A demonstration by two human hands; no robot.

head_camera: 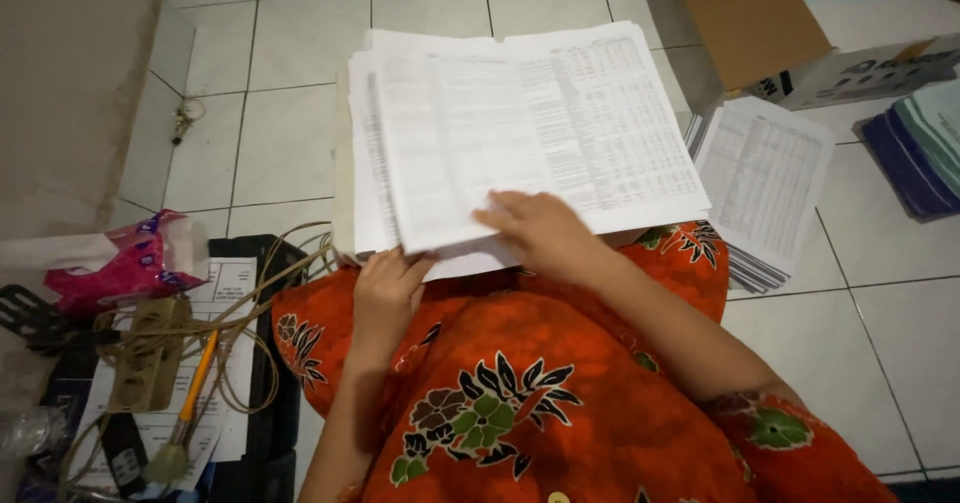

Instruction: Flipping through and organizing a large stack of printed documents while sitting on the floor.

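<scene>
A thick stack of printed paper sheets [560,113] rests on my lap, over my orange flowered clothing [500,393]. My left hand [388,288] grips the stack's near edge, thumb on top. My right hand [545,233] lies flat on the top sheets, fingers spread toward a partly lifted, blurred sheet [450,148].
A second pile of printed sheets [765,178] lies on the white tiled floor to the right, near a cardboard box [790,33] and dark folders [915,153]. On the left a black crate [270,403] holds papers, cables, a power strip [150,353] and a brush [185,413]. A pink bag [125,263] lies nearby.
</scene>
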